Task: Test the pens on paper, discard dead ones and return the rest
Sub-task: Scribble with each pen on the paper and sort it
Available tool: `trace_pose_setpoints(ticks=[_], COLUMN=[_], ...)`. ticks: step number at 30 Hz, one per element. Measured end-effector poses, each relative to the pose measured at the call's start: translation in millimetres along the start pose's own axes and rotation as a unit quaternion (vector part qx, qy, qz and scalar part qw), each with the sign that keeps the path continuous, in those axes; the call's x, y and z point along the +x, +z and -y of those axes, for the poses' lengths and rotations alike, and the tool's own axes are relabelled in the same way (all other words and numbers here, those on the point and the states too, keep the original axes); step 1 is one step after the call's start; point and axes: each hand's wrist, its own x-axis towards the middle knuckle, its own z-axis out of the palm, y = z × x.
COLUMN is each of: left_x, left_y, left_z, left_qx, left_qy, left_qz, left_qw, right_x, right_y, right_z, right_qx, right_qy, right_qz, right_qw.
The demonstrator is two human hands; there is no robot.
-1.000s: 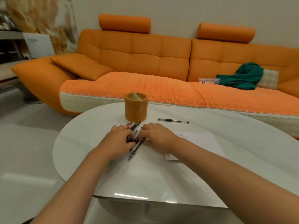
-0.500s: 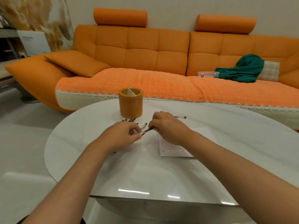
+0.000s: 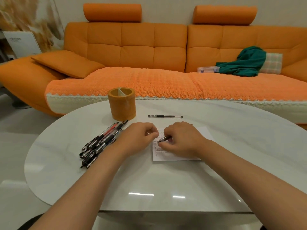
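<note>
**Right hand** (image 3: 181, 141): your fingers are curled round one pen (image 3: 163, 139), its tip low over the paper (image 3: 205, 135).

**Left hand** (image 3: 139, 138): fingers curled, thumb and forefinger pinched together just beside the pen's tip. You cannot tell whether they hold a cap.

**Change:** a second ago both hands lay on the pile of pens (image 3: 101, 141). Now both are off it and over the paper. Picking looks finished, and a test stroke is likely next.

**Pen:** slim, dark, slanted, with a pale glint near the tip.

**Paper:** flat on the table (image 3: 66, 163), with rows of faint marks.

**Beyond:** a lone pen (image 3: 165, 116) lies past the paper. The pen holder (image 3: 122, 103) stands upright with no pens in it.
</note>
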Motion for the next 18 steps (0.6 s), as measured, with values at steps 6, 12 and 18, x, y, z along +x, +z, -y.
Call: trace_pose_setpoints(ticks=[6,12,18], left_x=[5.2,6.5,10.3], left_y=[8.3,9.1,8.9], left_z=[10.0,11.1,12.0], left_qx=[0.133,0.157,0.130], left_qy=[0.040,0.034,0.018], left_qz=[0.065,0.108,0.115], left_qw=[0.988,0.981,0.985], right_x=[-2.9,-3.8,-7.4], right_y=[14.5,20.7,16.0], right_z=[-3.3,-7.1,-10.5], right_qx=[-0.017,0.005,0.014], right_qy=[0.011,-0.023,-0.088], right_qz=[-0.008,-0.026,-0.059], right_qw=[1.000,0.999,0.994])
